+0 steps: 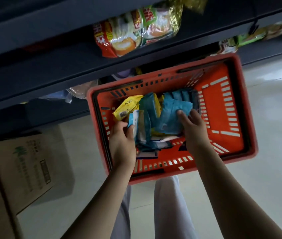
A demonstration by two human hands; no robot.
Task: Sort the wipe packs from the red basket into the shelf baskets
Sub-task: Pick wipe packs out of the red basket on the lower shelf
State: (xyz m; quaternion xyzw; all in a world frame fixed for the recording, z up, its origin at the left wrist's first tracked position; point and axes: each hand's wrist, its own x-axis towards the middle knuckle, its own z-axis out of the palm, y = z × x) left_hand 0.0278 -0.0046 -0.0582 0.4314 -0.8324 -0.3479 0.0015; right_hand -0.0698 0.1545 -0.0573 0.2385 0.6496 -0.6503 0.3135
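I see my left hand (122, 140) pinching a white pack (133, 120), and my right hand (194, 131) closing on a blue pack (173, 114). Both packs sit in the red basket (223, 107) on the floor (274, 118), under the shelf (50, 69).

Single head-worn wide-angle view, looking steeply down and slightly forward from standing height. The red basket (169, 118) on the pale tiled floor (266, 178) sits centre frame, close, at arm's reach. Dark shelf edges (67, 66) cross the upper frame obliquely, showing the view is rolled. Both forearms enter from the bottom edge. A cardboard box (26, 169) occupies the lower left.
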